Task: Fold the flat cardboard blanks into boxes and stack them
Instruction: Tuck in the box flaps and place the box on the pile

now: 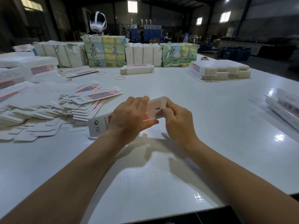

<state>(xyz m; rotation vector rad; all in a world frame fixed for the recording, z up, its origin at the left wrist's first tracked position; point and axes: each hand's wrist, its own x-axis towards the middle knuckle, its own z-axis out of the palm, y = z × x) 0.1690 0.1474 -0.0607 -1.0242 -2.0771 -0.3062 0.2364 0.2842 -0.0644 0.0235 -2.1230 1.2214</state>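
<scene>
Left hand (129, 117) and right hand (177, 117) pinching white-and-pink flat cardboard blank (153, 109) above glossy white surface (161, 183), loose blank pile (53, 105) left, bare near edge

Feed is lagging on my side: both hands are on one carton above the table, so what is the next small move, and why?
Probably tuck in the end flap. The left hand wraps the carton mid-body, while the right hand pinches its far end, which looks unclosed. The folded stack lies far right, so placing comes later.
</scene>
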